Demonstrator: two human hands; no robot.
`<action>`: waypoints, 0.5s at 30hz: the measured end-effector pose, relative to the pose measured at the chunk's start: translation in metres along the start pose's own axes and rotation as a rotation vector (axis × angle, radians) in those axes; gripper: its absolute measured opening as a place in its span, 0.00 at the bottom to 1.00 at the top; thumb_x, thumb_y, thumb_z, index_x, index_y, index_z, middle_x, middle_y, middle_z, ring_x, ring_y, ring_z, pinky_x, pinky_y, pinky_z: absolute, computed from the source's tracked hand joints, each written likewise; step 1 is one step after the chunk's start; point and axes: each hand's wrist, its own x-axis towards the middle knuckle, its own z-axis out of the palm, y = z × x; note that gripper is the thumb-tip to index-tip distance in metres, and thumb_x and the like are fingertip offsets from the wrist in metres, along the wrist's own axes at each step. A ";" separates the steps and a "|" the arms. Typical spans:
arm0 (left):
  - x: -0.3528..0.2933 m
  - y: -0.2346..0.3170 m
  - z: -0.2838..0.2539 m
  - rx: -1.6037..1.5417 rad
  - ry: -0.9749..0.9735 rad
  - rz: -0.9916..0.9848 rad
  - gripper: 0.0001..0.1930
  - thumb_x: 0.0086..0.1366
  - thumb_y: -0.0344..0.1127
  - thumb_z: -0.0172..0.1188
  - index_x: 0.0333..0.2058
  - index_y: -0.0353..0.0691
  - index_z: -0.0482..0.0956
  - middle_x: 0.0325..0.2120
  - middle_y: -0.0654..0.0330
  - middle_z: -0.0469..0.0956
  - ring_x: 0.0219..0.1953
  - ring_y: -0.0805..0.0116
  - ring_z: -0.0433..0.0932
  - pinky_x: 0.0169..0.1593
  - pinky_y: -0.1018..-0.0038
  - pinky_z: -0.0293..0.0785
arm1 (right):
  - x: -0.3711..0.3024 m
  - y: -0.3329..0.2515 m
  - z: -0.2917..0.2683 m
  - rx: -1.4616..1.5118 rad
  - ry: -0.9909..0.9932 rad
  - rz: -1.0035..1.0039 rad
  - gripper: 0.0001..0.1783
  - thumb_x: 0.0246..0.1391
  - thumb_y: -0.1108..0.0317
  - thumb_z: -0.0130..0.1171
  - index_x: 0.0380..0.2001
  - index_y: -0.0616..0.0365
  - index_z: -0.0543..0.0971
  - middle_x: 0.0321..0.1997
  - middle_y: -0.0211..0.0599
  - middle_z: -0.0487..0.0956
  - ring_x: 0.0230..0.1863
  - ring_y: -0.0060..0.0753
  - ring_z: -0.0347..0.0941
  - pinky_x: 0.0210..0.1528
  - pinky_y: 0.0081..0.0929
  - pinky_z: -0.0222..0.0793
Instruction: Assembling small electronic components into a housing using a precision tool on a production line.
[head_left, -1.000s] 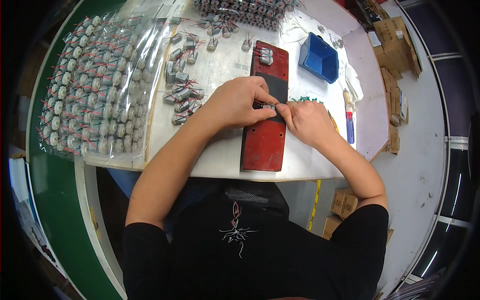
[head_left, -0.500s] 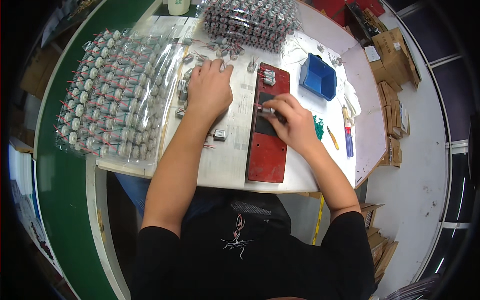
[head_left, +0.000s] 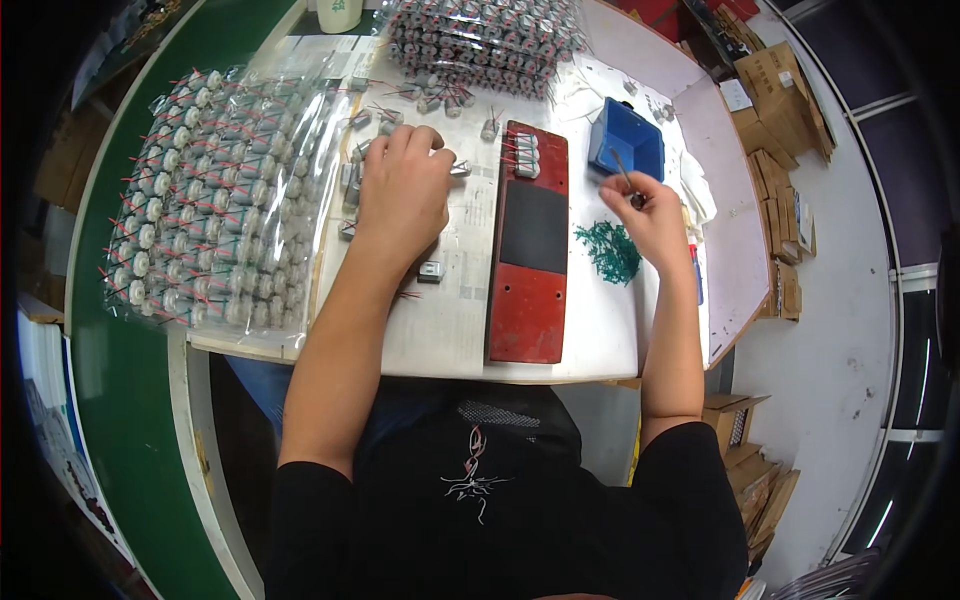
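A white worktable (head_left: 600, 330) fills the upper centre of the view, bordered on the left by a green surface (head_left: 120, 400) and on the right by a pale floor with stacked cardboard boxes (head_left: 775, 130).

The left hand (head_left: 400, 190) lies palm down on the table, fingers curled over a loose small grey motor (head_left: 458, 168) among several others with red leads. Whether the fingers grip it cannot be told. A single loose motor (head_left: 430, 271) sits just beside the wrist.

The right hand (head_left: 650, 215) is raised well apart from the left, on the far side of the red fixture plate (head_left: 527, 300). Its fingers are pinched together on a thin dark tool (head_left: 624, 175), whose tip points toward the blue bin (head_left: 627, 140).

The red fixture plate lies between the two hands, with a black pad (head_left: 532, 228) at its middle and a row of motors (head_left: 525, 155) seated at its far end. A heap of green wire offcuts (head_left: 610, 250) lies just beside the right hand.

Packages: a clear plastic bag of motors in rows (head_left: 205, 200) lies left of the left hand; a second such bag (head_left: 485, 40) lies at the table's far edge.
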 end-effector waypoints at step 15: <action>-0.010 0.049 -0.005 -0.556 -0.145 0.202 0.14 0.56 0.38 0.69 0.42 0.42 0.85 0.37 0.57 0.78 0.41 0.57 0.77 0.47 0.62 0.72 | -0.019 0.009 0.013 -0.252 -0.317 -0.040 0.08 0.55 0.73 0.70 0.35 0.64 0.81 0.33 0.36 0.76 0.34 0.30 0.72 0.38 0.27 0.69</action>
